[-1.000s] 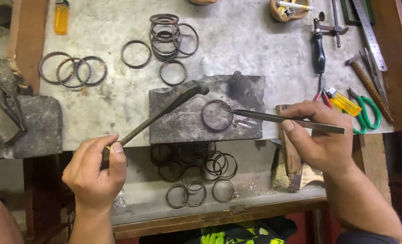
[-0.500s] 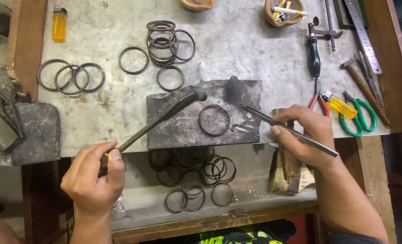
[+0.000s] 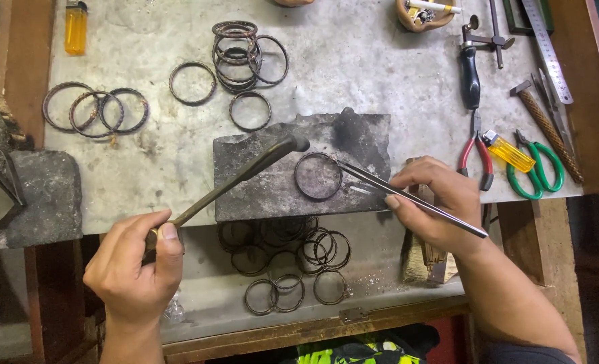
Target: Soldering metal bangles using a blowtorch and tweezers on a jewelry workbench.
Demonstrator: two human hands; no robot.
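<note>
A dark metal ring [image 3: 318,176] lies flat on a grey soldering block [image 3: 259,182] at the bench's front edge. My right hand [image 3: 441,202] grips long steel tweezers [image 3: 407,197] whose tips touch the ring's right rim. My left hand [image 3: 136,266] holds a slim torch [image 3: 235,178] by its rear end; its curved nozzle rests over the block, pointing toward the ring from the left. No flame shows.
Several more rings lie on the metal benchtop [image 3: 353,61] and in the tray below [image 3: 289,259]. A yellow lighter [image 3: 75,28], pliers [image 3: 476,145], green-handled snips [image 3: 535,168], hammer [image 3: 549,138], ruler [image 3: 547,47] and brush [image 3: 424,259] surround the work area.
The ring was held up in the tweezers a second ago; it now lies on the block with the tweezer tips at its edge. The view shifted slightly downward.
</note>
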